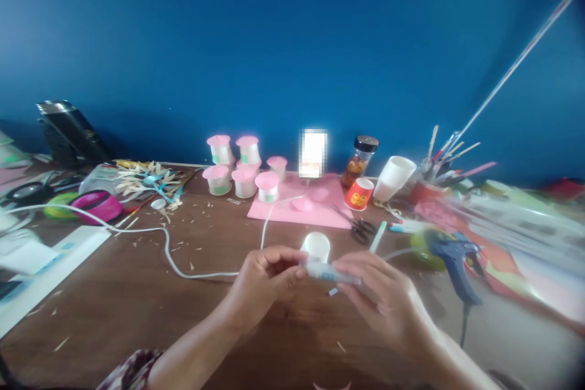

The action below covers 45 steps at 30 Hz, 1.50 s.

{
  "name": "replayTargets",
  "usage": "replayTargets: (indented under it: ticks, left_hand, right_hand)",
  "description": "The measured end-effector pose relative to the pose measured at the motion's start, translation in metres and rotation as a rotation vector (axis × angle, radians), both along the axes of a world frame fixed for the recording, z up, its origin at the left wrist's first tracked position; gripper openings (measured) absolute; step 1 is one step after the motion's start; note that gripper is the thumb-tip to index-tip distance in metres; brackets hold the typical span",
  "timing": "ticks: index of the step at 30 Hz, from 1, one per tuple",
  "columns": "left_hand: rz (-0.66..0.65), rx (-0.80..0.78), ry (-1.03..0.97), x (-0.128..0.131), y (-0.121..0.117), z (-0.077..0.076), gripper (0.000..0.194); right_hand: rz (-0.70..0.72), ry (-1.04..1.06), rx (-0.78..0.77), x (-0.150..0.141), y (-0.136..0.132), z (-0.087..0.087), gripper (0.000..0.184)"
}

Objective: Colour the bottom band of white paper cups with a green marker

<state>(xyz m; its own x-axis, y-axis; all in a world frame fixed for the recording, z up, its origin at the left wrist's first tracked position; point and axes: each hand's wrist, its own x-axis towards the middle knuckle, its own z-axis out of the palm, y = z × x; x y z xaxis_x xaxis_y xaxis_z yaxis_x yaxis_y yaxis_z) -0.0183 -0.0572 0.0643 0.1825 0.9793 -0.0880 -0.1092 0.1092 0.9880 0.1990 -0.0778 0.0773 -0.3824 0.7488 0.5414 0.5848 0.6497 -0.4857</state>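
Between both hands, in the middle of the head view, is a slim whitish tube (pixel 324 271) with blue print, blurred and lying almost level. My left hand (pixel 269 277) pinches its left end with thumb and fingertips. The fingers of my right hand (pixel 381 292) are closed around its right part. Just behind the tube stands a small white paper cup (pixel 316 245), partly hidden by it. A small pale cap-like piece (pixel 333 291) shows under the tube.
Several white cups with pink tops (pixel 245 181) stand at the back, beside pink sheets (pixel 297 214). Scissors (pixel 363 230), a red cup (pixel 359 194), a jar (pixel 361 161) and a glue gun (pixel 459 265) are to the right. A white cable (pixel 168 250) crosses the left side.
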Motion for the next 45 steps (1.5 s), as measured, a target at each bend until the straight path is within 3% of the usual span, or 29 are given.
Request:
replayTargets:
  ticks: [8, 12, 15, 17, 19, 22, 25, 28, 30, 34, 38, 42, 45]
  left_hand:
    - [-0.055, 0.020, 0.081, -0.001, -0.008, 0.000, 0.020]
    - [-0.046, 0.032, 0.109, 0.001, -0.004, -0.009, 0.021]
    - [-0.080, 0.029, 0.109, 0.009, 0.002, -0.020, 0.028]
    - [-0.077, 0.075, 0.089, 0.016, 0.008, -0.024, 0.043]
    - [-0.066, 0.144, 0.124, 0.023, 0.013, -0.025, 0.048]
    - [0.052, 0.281, 0.303, 0.031, 0.021, -0.024, 0.038]
    - [0.193, 0.402, 0.460, 0.033, 0.029, -0.029, 0.033]
    - [0.281, 0.493, 0.561, 0.030, 0.033, -0.045, 0.042]
    - [0.287, 0.552, 0.592, 0.026, 0.034, -0.057, 0.054]
    - [0.190, 0.554, 0.630, 0.021, 0.033, -0.070, 0.062]
    - [0.156, 0.495, 0.623, 0.021, 0.032, -0.073, 0.062]
    - [0.181, 0.453, 0.553, 0.021, 0.034, -0.074, 0.061]
    - [0.219, 0.438, 0.471, 0.020, 0.035, -0.074, 0.054]
  right_hand:
    - [0.014, -0.040, 0.034, -0.001, -0.008, -0.001, 0.025]
    - [-0.014, -0.042, 0.008, -0.003, -0.006, -0.005, 0.025]
    - [-0.008, -0.201, -0.011, 0.005, 0.008, -0.004, 0.029]
    - [0.014, -0.350, 0.018, 0.021, 0.025, 0.002, 0.026]
    - [-0.084, -0.492, 0.006, 0.042, 0.046, 0.012, 0.026]
    - [-0.449, -0.703, -0.212, 0.073, 0.079, 0.027, 0.023]
    - [-0.578, -0.773, -0.314, 0.091, 0.109, 0.029, 0.018]
    - [-0.653, -0.826, -0.401, 0.097, 0.131, 0.016, 0.014]
    - [-0.664, -0.861, -0.439, 0.098, 0.140, 0.006, 0.026]
    - [-0.635, -0.904, -0.435, 0.098, 0.147, -0.004, 0.029]
    - [-0.515, -0.965, -0.388, 0.099, 0.139, 0.000, 0.028]
    - [-0.379, -1.030, -0.380, 0.098, 0.123, 0.001, 0.011]
    - [-0.331, -1.061, -0.351, 0.097, 0.117, -0.001, 0.017]
